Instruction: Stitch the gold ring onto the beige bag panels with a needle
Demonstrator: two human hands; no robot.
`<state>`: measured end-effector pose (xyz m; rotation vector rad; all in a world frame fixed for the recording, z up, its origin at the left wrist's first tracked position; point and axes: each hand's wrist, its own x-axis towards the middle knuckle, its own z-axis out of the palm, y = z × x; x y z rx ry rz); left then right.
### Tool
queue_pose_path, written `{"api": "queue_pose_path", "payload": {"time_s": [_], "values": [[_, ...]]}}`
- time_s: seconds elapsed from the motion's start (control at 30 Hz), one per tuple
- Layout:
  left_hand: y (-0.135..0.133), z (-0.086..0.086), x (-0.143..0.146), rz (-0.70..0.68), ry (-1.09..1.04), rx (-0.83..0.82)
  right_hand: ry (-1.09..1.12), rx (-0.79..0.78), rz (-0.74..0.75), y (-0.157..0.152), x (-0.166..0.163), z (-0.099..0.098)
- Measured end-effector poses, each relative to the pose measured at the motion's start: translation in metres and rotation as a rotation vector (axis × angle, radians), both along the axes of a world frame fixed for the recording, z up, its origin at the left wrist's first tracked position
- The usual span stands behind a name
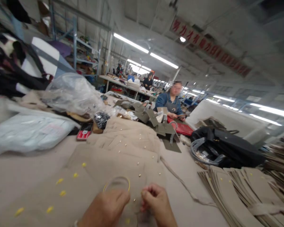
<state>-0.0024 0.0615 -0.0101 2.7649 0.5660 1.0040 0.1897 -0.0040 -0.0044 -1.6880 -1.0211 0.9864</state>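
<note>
My left hand [105, 206] is closed at the bottom centre, its fingers curled round a thin yellow-rimmed ring [129, 183] that looks like a roll of tape. To its right, my right hand [156, 201] has thumb and fingers pinched together; whatever is between them is too small to make out. Both hands are low over beige flat pieces [127, 159] laid overlapping on the table. Small shiny metal studs [139, 175] dot these pieces on the right, and yellow marks [62, 193] dot those on the left. A stud shows between my hands.
Stacked beige strips [227, 189] fan out on the right beside a black bag [229, 146]. Plastic-wrapped goods [35, 129] lie on the left. A thin strap [180, 179] crosses the table [180, 208]. Across it, a co-worker [169, 99] handles something above a red piece [183, 128].
</note>
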Motion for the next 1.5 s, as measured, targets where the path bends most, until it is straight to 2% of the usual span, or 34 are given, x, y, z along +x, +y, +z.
{"api": "queue_pose_path", "payload": {"time_s": [0.07, 0.2, 0.4, 0.63, 0.8, 0.9, 1.0, 1.1, 1.2, 1.4, 1.5], "values": [[0.001, 0.004, -0.001, 0.088, 0.175, -0.045, 0.144, -0.048, 0.026, -0.002, 0.005, 0.005], [0.005, 0.007, 0.002, 0.079, 0.326, -0.096, 0.154, -0.126, 0.035, -0.006, 0.004, 0.006], [0.004, 0.004, 0.011, 0.071, 0.372, -0.138, -0.090, -0.135, 0.074, -0.004, -0.006, -0.002], [0.007, 0.001, 0.011, 0.071, 0.347, -0.174, -0.486, -0.071, 0.183, 0.002, -0.010, 0.003], [0.007, -0.001, 0.011, 0.075, 0.334, -0.163, -0.604, -0.067, 0.213, 0.004, -0.014, 0.005], [0.007, 0.000, 0.010, 0.069, 0.346, -0.173, -0.598, -0.052, 0.216, 0.004, -0.013, 0.001], [0.008, 0.004, 0.010, 0.072, 0.372, -0.191, -0.548, -0.007, 0.154, 0.002, -0.010, -0.005], [0.008, 0.006, 0.010, 0.069, 0.385, -0.198, -0.372, -0.025, 0.101, -0.005, -0.006, -0.009], [0.008, 0.008, 0.010, 0.065, 0.383, -0.194, -0.257, -0.077, 0.127, -0.013, -0.002, -0.011], [0.007, 0.010, 0.010, 0.074, 0.360, -0.195, -0.613, 0.077, 0.179, -0.013, -0.007, -0.013], [0.006, 0.003, 0.011, 0.079, 0.331, -0.166, -0.729, 0.122, 0.163, -0.009, -0.009, -0.019]]}}
